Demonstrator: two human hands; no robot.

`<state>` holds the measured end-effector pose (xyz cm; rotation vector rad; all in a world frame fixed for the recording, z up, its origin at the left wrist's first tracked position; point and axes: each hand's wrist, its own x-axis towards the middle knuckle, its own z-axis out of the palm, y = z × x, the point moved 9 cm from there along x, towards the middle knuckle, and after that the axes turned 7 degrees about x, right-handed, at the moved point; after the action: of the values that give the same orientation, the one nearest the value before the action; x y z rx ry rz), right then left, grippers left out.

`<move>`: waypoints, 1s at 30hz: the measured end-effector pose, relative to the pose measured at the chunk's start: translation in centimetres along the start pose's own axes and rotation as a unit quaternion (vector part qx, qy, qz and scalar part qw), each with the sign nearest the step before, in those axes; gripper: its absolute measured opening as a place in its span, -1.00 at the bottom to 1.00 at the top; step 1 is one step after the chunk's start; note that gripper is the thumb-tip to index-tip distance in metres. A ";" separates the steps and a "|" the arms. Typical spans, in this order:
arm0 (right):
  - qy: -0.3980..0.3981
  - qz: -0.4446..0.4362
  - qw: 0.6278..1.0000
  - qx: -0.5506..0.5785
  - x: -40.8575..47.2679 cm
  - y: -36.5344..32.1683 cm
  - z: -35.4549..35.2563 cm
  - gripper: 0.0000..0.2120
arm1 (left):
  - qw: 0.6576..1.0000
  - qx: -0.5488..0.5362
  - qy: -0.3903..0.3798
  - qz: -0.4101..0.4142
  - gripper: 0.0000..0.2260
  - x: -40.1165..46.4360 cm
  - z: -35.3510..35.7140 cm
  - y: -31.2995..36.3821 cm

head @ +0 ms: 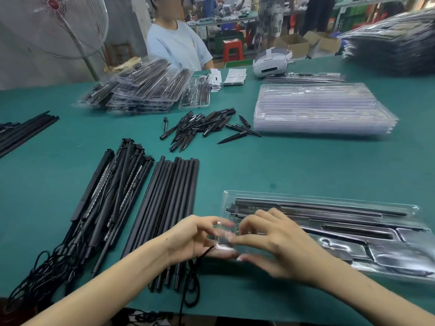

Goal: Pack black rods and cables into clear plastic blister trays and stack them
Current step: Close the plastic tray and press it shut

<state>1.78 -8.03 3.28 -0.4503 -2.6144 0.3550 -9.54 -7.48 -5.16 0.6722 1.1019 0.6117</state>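
both the left hand (200, 238) and the right hand (277, 245) are pinching a black cable (191, 276) at the near corner of the clear blister tray (353, 234).

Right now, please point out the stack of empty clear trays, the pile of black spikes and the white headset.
stack of empty clear trays (322, 109), head view, top tray.
pile of black spikes (200, 124), head view, heap's middle.
white headset (270, 62), head view, front shell.

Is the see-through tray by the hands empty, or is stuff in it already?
Partly full. The clear plastic blister tray holds long black rods in its far slots, while the near compartments look empty, though glare blurs them.
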 end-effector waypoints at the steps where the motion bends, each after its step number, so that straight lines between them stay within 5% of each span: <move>1: 0.034 0.003 0.998 0.046 -0.1 0.0 -0.4 -0.79 | 1.000 0.005 -0.007 0.001 -0.53 -0.1 0.1 -0.1; 10: 0.130 -0.039 0.991 0.021 -0.5 -0.8 -1.2 -0.87 | 0.992 0.077 0.079 0.055 -0.80 0.7 0.2 0.1; 22: 0.133 -0.046 0.990 0.027 -0.8 -0.6 -0.7 -0.85 | 0.968 0.128 0.200 0.085 -0.74 0.9 -0.5 -0.3; 27: 0.143 -0.036 0.988 0.039 -0.7 -0.4 -1.0 -0.88 | 0.967 0.167 0.174 0.084 -0.91 1.0 -0.3 0.0; 30: 0.147 -0.037 0.988 0.035 -0.5 -0.6 -1.1 -0.86 | 0.972 0.137 0.166 0.093 -0.80 0.6 -0.1 0.1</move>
<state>2.58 -8.54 4.18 -0.3513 -2.3182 0.3281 -9.44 -6.97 -5.46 0.9421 1.4633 0.7586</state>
